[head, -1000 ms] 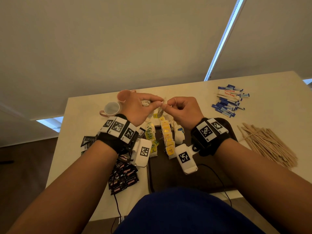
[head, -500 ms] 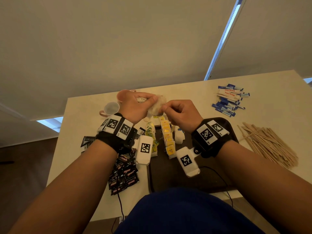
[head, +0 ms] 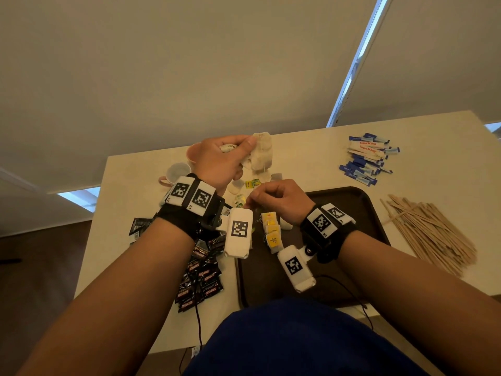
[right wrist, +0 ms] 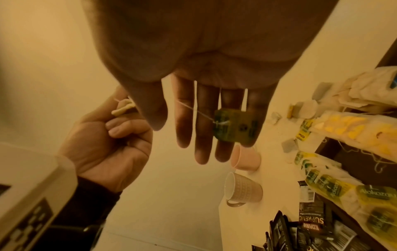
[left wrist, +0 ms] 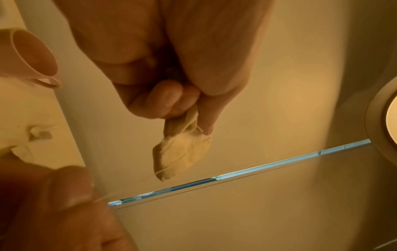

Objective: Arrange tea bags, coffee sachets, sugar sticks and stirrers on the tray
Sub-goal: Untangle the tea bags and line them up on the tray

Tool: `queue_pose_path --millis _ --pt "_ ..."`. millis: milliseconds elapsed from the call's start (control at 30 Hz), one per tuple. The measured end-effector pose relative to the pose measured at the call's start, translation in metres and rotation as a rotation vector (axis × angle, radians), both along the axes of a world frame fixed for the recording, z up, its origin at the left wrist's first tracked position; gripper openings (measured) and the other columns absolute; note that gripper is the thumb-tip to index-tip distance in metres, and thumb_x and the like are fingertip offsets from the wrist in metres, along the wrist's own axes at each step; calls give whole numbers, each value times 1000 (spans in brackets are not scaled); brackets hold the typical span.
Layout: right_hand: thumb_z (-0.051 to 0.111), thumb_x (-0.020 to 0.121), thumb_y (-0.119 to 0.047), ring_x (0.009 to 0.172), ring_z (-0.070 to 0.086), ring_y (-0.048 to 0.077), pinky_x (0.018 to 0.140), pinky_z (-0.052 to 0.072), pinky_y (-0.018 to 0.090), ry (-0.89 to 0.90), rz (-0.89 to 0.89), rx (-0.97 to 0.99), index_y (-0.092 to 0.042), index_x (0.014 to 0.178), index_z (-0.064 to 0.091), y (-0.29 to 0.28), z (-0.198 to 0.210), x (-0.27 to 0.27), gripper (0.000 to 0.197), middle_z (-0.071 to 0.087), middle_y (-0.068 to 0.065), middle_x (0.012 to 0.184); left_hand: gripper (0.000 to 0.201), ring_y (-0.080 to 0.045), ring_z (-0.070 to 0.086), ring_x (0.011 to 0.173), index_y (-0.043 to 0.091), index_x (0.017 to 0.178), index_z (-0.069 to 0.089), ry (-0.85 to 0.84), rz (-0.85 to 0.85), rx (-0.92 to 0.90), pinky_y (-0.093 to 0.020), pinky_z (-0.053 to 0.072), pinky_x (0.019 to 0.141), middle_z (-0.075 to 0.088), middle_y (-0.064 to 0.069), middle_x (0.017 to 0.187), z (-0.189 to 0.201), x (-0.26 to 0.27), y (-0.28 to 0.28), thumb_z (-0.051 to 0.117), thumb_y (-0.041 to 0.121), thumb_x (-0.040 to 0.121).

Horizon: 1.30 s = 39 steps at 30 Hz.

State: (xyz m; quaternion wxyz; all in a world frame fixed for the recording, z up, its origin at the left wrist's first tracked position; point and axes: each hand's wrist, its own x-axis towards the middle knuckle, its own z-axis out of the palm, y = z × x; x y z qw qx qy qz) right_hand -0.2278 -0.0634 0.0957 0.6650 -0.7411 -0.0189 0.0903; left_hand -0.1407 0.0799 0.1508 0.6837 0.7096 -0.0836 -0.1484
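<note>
Paper tea bags (head: 259, 156) bunch in our left hand (head: 221, 164) at upper centre, its fingers curled round them, while our right hand (head: 276, 198) pinches one string (head: 263, 175) above the tray (head: 357, 213); pulling harder could snap it.

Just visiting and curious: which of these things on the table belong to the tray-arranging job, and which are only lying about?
Part of the job:
- tray
- tea bags, including the bunch held by the left hand, its string pinched by the right hand
- coffee sachets
- sugar sticks
- stirrers

Just lying about:
- two cups
- black cable
</note>
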Motion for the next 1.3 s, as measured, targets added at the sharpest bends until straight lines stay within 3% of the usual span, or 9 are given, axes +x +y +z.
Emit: queue_pose_path --millis 133,333,533,633,767,867,967,1133,1300 --pt "51 95 3 86 69 22 83 56 39 175 -27 146 5 114 61 0 -6 -2 22 71 17 100 24 -9 35 39 1 108 71 37 40 -66 -19 31 39 53 -3 59 6 -2 -1 66 19 93" --pt "38 99 8 78 70 21 71 57 28 185 1 75 6 117 56 -1 -11 -5 26 70 15 92 25 -8 33 38 -5 108 68 103 63 -147 -19 30 39 53 -1 57 10 -2 -1 66 16 93" --pt "58 93 3 68 69 14 60 55 21 140 -119 -28 10 105 60 -2 -13 -3 15 71 23 88 21 -6 33 38 -4 106 66 133 -2 -179 -18 28 38 54 4 53 12 -6 2 62 13 95" --pt "72 85 -7 70 64 13 60 50 16 36 -166 -265 -3 97 75 -7 -15 1 13 73 10 87 20 -5 34 38 -3 106 66 132 -23 -175 -18 29 38 55 6 52 14 -9 4 60 14 96" --pt "67 89 -6 55 61 12 54 51 22 83 -162 -185 -7 92 75 -11 -3 7 9 70 11 70 15 -4 34 37 0 98 66 154 -57 -199 -16 28 37 57 6 53 14 -14 7 58 13 97" --pt "60 94 -6 68 71 23 60 57 27 85 -198 -70 1 84 73 -15 8 13 17 73 12 74 17 -5 32 36 5 87 70 166 -87 -204 -16 26 36 57 5 53 6 -20 10 57 10 97" --pt "63 92 -5 61 68 7 57 54 18 4 -274 -80 8 92 72 -20 25 19 16 73 7 70 16 -5 31 37 -1 95 69 209 -111 -170 -16 24 36 53 2 53 -6 -29 14 57 9 96" --pt "66 87 2 68 72 23 63 59 30 -163 -313 -51 -2 106 68 -22 50 26 20 73 22 80 15 -5 31 36 -2 100 66 273 -76 -53 -16 26 36 55 7 51 -26 -37 17 60 10 95" --pt "71 85 -5 77 71 21 72 59 35 -256 -286 -137 -7 96 72 -17 61 27 12 74 7 84 26 -9 31 37 -8 105 68 226 -1 -16 -18 26 37 54 -4 57 -29 -33 15 66 15 93"
